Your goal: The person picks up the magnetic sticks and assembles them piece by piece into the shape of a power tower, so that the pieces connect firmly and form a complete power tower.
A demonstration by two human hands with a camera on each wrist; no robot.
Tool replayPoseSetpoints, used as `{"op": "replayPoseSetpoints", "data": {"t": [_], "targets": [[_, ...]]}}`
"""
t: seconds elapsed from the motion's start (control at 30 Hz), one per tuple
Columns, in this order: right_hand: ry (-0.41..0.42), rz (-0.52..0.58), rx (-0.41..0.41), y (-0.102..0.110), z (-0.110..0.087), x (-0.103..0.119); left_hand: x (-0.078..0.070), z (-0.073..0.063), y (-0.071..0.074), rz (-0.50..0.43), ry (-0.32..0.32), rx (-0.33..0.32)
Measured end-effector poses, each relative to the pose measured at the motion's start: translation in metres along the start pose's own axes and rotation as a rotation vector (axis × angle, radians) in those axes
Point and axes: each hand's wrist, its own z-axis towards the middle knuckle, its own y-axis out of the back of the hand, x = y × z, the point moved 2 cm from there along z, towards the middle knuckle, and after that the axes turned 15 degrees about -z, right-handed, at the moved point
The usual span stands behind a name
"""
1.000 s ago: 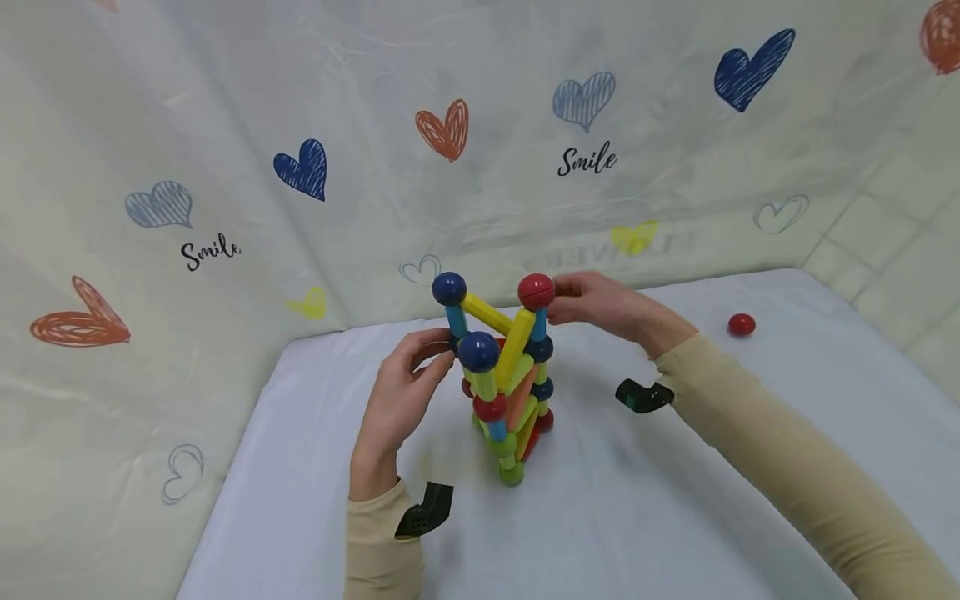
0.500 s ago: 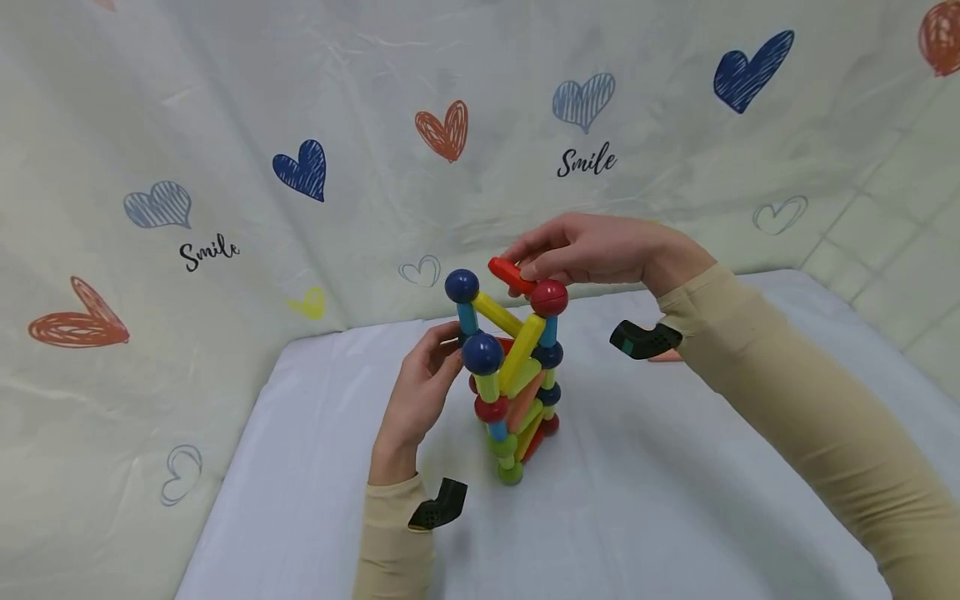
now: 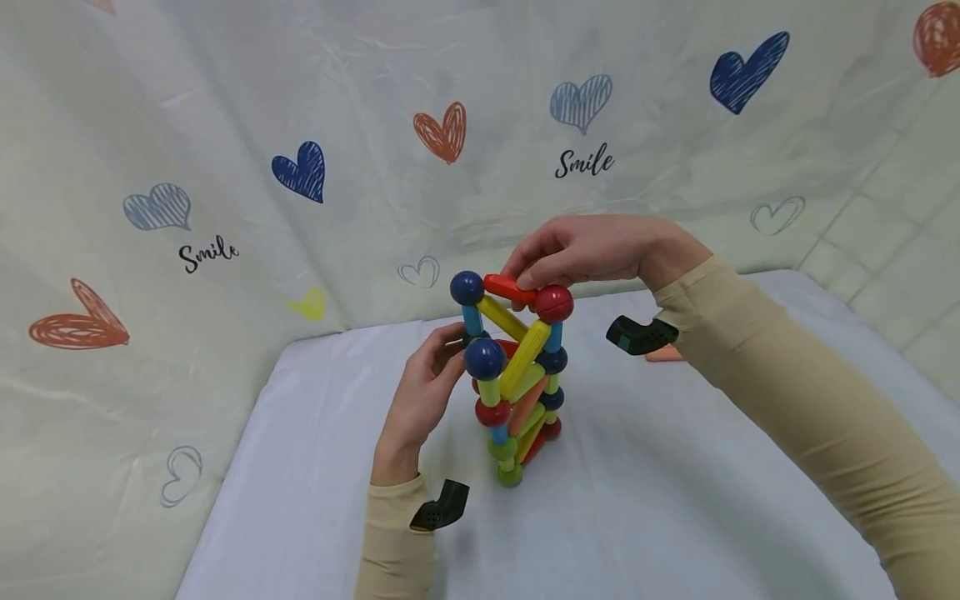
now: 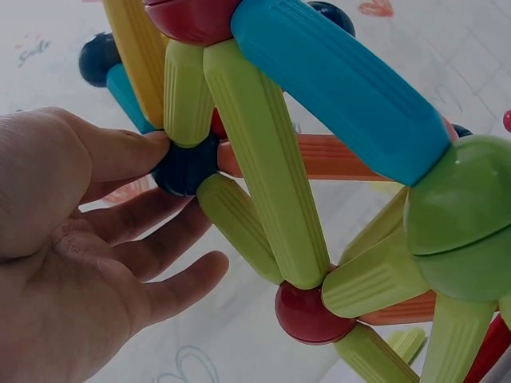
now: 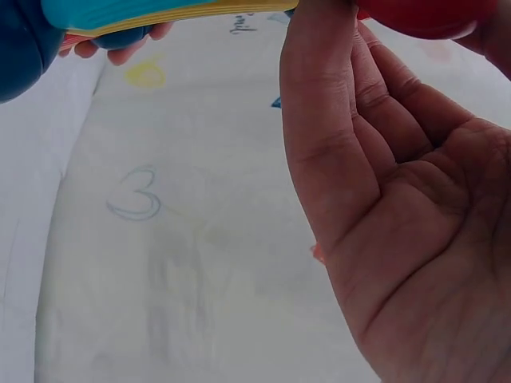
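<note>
A tall toy tower of magnetic rods and balls [image 3: 525,360] stands on the white table. My right hand [image 3: 600,250] pinches a red rod [image 3: 501,286] at its top. The rod lies between a dark blue ball [image 3: 467,287] and a red ball [image 3: 554,304], its left end at the blue one. Its right end is partly behind my fingers. My left hand [image 3: 423,396] steadies the tower's left side. In the left wrist view, its thumb and fingers pinch a lower dark blue ball [image 4: 188,169]. The red rod is hard to make out in the right wrist view.
An orange rod [image 3: 664,354] lies on the white-covered table [image 3: 637,508], partly behind the right sleeve. Behind the table hangs a pale sheet [image 3: 360,225] printed with hearts. Each wrist carries a small black camera.
My right hand has come from the red ball's right side to above the tower, holding the red rod. The rod has since swung down level. The tower has shifted slightly right.
</note>
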Motion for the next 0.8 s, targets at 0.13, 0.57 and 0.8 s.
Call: {"op": "replayPoseSetpoints", "data": {"t": [0.13, 0.57, 0.8], "targets": [[-0.02, -0.005, 0.004, 0.0, 0.001, 0.0, 0.0, 0.0, 0.0, 0.004, -0.003, -0.002], [0.023, 0.023, -0.002, -0.004, 0.009, -0.01, 0.0, -0.001, 0.007, 0.016, -0.01, 0.003], [-0.015, -0.03, -0.129, -0.027, 0.036, -0.067, -0.006, -0.009, 0.025, 0.016, 0.01, 0.103]]}}
